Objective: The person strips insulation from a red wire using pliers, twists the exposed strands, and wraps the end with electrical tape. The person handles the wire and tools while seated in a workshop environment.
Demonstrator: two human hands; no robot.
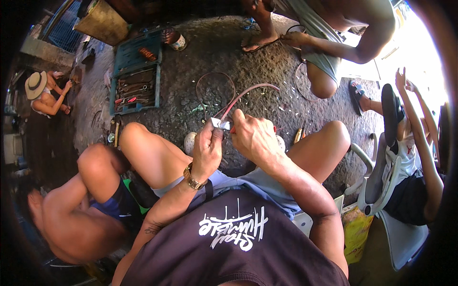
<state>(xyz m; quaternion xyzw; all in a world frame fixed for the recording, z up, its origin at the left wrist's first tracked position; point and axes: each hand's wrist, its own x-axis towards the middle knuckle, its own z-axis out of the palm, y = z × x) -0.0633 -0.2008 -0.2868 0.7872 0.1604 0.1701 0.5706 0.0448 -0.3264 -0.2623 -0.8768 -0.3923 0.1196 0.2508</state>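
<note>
Dark, gritty ground point(267, 71) spreads across a shaded work area, littered with pale scraps, and bright daylight point(420, 33) floods the upper right. Nearest is the person's dark shirt point(181, 252) with white lettering, then light blue shorts point(274, 193) and bent bare knees.

Between the knees, the left hand point(210, 148), a gold-coloured watch point(192, 177) on its wrist, pinches a small white piece point(220, 124) between thumb and fingertips. Just beside it, the right hand point(255, 136) is curled closed around a red object point(233, 129); only small bits show past the fingers, so its kind cannot be told. Out from the hands a thin reddish tube point(250, 89) arcs up and to the right.

Low on the left, close by, a bare-backed person point(86, 219) sits folded over. To the right, a yellow bag point(358, 233) stands near a pale plastic chair point(377, 186).

Beyond the hands, a thin ring point(215, 72) lies on the ground. Past the left knee, an open teal toolbox point(113, 90) holds wrenches point(136, 88), with an orange coil point(148, 54) in its lid and a can point(179, 43) beside it. Farther up, a person in grey-green shorts point(322, 40) crouches, and at far left sits someone in a straw hat point(36, 85).
</note>
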